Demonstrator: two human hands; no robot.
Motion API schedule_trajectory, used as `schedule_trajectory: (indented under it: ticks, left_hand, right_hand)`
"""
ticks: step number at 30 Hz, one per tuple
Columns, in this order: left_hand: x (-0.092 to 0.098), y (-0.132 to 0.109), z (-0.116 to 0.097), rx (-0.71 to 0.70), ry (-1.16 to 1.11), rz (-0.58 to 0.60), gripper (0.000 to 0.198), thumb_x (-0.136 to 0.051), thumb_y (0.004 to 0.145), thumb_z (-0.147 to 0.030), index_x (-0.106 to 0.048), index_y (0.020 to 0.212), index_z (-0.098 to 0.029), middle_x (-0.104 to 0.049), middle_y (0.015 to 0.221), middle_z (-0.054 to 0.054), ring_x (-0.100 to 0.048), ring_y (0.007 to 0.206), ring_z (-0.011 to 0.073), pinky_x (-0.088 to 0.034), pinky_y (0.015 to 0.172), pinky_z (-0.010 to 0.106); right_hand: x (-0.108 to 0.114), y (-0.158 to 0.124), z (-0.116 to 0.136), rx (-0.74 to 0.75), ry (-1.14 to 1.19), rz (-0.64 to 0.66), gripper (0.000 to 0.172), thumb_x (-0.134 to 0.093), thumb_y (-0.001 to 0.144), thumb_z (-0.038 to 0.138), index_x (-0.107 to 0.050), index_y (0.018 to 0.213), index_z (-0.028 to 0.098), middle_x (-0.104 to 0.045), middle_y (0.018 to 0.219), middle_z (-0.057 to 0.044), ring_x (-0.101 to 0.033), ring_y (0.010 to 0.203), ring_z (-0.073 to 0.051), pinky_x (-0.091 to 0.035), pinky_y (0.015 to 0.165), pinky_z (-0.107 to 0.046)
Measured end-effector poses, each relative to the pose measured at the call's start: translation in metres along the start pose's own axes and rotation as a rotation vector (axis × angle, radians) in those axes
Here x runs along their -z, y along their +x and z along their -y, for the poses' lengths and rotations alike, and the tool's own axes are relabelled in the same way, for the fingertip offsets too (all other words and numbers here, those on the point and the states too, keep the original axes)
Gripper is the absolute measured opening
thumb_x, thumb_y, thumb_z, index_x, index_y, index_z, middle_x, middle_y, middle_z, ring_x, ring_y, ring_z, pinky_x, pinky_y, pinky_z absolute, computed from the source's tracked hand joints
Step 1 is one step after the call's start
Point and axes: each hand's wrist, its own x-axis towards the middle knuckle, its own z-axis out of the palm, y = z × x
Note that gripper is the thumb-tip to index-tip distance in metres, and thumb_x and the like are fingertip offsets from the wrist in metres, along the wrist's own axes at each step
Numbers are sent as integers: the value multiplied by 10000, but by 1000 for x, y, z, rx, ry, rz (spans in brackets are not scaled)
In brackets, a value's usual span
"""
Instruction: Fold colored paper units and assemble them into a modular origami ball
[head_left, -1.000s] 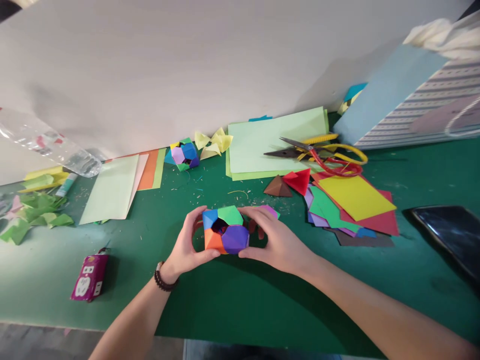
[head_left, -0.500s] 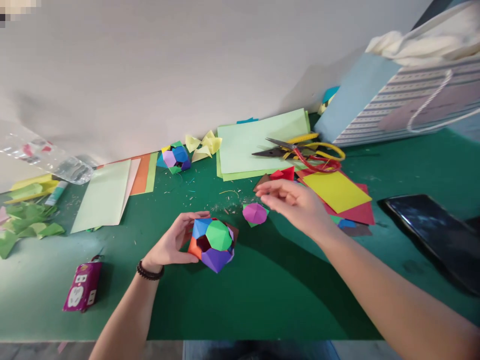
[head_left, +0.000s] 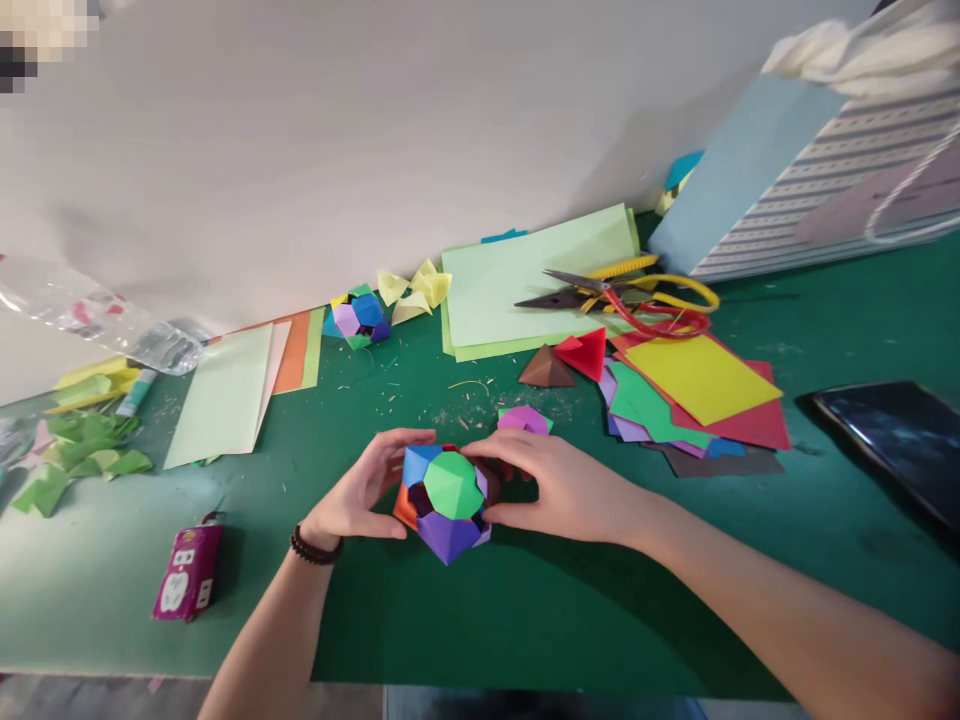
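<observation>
A multicoloured folded-paper ball (head_left: 453,488), green on top with blue, orange and purple faces, rests on the table between my hands. My left hand (head_left: 365,490), a dark bead bracelet at its wrist, curves round the ball's left side, thumb low in front and fingers behind. From the right, my right hand (head_left: 562,485) grips the ball with thumb and fingertips; its palm hides part of that side. Just behind it sits a magenta folded piece (head_left: 525,419) with a green edge. A brown paper pyramid (head_left: 547,368) and a red folded piece (head_left: 583,354) stand farther back.
Scissors (head_left: 637,300) and pliers (head_left: 551,300) lie on pale green sheets (head_left: 517,285). Coloured paper (head_left: 697,380) and a phone (head_left: 885,430) are right, below a striped bag (head_left: 817,190). Left are a purple box (head_left: 187,570), a bottle (head_left: 112,315) and a smaller paper ball (head_left: 358,318).
My right hand has come left and down from beside the magenta piece onto the ball's right side. My left hand stays at the ball. The view has shifted slightly.
</observation>
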Motion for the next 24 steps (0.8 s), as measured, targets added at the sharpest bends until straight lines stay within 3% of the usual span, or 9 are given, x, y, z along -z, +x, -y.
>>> schedule_trajectory:
  ticks: [4,5,7,13,18,24]
  left_hand:
    - [-13,-1,-17,-49,364,-194,780,-644,727,-734,-537,1307,-223,-364,1520,198,-380,1407,406,-372,1119,583]
    - [-18,-1,-21,-76,478,-218,805,-610,701,-784,-563,1274,-220,-354,1528,188,-311,1443,418,-303,1155,605]
    - [-29,-1,-30,-138,648,-250,814,-579,683,-820,-572,1226,-214,-369,1517,182,-262,1459,430,-277,1154,630]
    - [-42,0,-37,-134,870,-308,476,-494,937,-541,-544,1254,-190,-552,1330,163,-412,1371,355,-334,1116,601]
    - [-41,0,-32,-182,827,-371,380,-468,963,-403,-564,1250,-174,-619,1192,138,-500,1274,319,-364,1098,576]
    - [-43,0,-30,-245,821,-331,360,-396,991,-342,-572,1259,-177,-640,1181,128,-531,1255,307,-355,1110,588]
  right_hand:
    - [-4,-2,10,18,-54,-25,573,-767,776,363,-586,1293,196,-677,1107,-106,-667,952,-267,-564,784,-429]
    - [-5,-2,12,33,-62,-29,582,-769,775,369,-585,1298,196,-676,1092,-105,-673,935,-267,-571,771,-431]
    - [-9,-2,15,75,-72,-46,593,-774,773,378,-584,1304,194,-672,1079,-108,-683,911,-265,-584,751,-431]
    - [-23,0,11,232,-6,-183,567,-751,801,349,-561,1308,183,-619,1311,-152,-645,1149,-276,-580,914,-413]
    - [-31,1,8,339,31,-279,449,-654,869,243,-540,1301,198,-647,1293,-135,-646,1163,-226,-578,933,-360]
    - [-35,3,9,473,-65,-376,337,-591,900,200,-558,1234,171,-647,1268,-160,-651,1145,-216,-579,913,-334]
